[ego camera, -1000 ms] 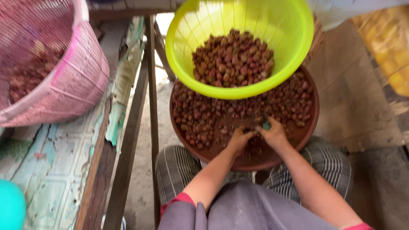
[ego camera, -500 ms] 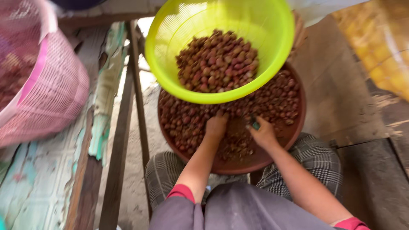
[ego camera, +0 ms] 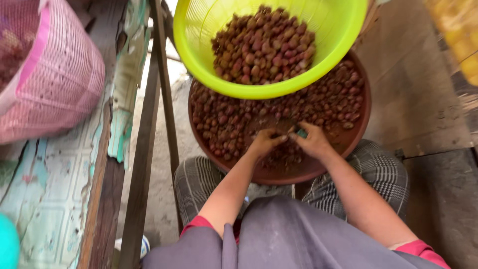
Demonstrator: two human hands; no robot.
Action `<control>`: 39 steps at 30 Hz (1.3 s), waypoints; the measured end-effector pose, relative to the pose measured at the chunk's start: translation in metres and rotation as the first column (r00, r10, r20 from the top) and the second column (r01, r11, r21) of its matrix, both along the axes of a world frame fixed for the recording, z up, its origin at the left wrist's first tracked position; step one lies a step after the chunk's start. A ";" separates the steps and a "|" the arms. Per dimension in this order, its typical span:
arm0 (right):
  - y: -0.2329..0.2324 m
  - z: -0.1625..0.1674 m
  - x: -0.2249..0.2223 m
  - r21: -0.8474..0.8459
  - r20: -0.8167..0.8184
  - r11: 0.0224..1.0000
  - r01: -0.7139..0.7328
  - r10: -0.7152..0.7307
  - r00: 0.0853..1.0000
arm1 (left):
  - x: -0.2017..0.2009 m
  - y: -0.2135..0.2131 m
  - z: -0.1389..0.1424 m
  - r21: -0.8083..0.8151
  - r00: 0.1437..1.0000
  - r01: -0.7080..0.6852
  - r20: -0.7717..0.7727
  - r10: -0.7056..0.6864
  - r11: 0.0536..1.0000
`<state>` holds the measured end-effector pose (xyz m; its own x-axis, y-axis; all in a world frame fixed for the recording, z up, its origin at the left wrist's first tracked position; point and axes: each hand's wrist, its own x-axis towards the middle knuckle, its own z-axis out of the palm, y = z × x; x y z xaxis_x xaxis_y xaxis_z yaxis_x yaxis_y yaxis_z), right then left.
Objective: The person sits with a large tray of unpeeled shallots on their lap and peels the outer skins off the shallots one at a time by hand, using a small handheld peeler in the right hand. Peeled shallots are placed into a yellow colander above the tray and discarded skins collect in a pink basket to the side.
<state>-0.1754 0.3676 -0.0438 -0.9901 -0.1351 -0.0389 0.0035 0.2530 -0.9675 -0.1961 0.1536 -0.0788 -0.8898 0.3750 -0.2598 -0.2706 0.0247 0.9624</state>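
Note:
A round brown tray (ego camera: pixel 359 119) rests on my lap, full of small reddish-brown bulbs (ego camera: pixel 221 124) like shallots. A lime-green plastic basket (ego camera: pixel 209 50) holding more of them overlaps the tray's far side. My left hand (ego camera: pixel 265 143) and my right hand (ego camera: pixel 312 141) meet over a bare patch in the tray's middle. The left hand pinches one small bulb. In my right hand is a small tool with a teal handle (ego camera: pixel 301 132), its tip against that bulb.
A pink mesh basket (ego camera: pixel 59 79) with reddish contents stands at the left on a worn board with peeling teal paint (ego camera: pixel 45 199). A wooden rail (ego camera: pixel 164 94) runs between the board and the tray. Bare concrete (ego camera: pixel 413 99) lies at the right.
The view has shifted, so the tray and baskets sit differently in the frame. My hands stay together in the tray's middle, working at a bulb.

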 end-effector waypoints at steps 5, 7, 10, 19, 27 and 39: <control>0.005 0.016 0.008 -0.144 0.146 0.989 -0.027 0.049 0.988 | 0.015 -0.003 0.003 0.138 0.992 -0.116 0.069 0.107 0.984; 0.003 0.021 0.011 -0.278 0.142 0.949 -0.151 0.196 0.970 | 0.019 -0.008 0.009 0.137 0.990 -0.142 0.030 0.139 0.980; -0.002 0.025 0.019 -0.042 0.050 0.974 -0.223 0.225 0.973 | 0.022 -0.010 0.021 0.159 0.984 -0.176 0.010 0.177 0.971; -0.005 0.041 0.018 0.156 0.127 0.962 -0.223 0.205 0.971 | 0.021 -0.008 0.050 -0.145 0.979 -0.199 -0.079 0.189 0.969; -0.002 0.019 0.014 -0.064 0.134 0.973 -0.221 0.228 0.964 | 0.021 -0.007 0.027 -0.005 0.969 -0.175 -0.175 0.172 0.985; -0.016 0.054 0.023 -0.088 0.043 0.995 -0.038 0.042 0.998 | 0.032 0.008 0.043 0.181 0.967 -0.241 -0.036 0.251 0.954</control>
<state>-0.1521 0.3513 0.0099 -0.9814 -0.1791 -0.0691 0.0385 0.1686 -0.9849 -0.1638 0.1619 -0.0357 -0.9717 0.1776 -0.1558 -0.1912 -0.2041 0.9601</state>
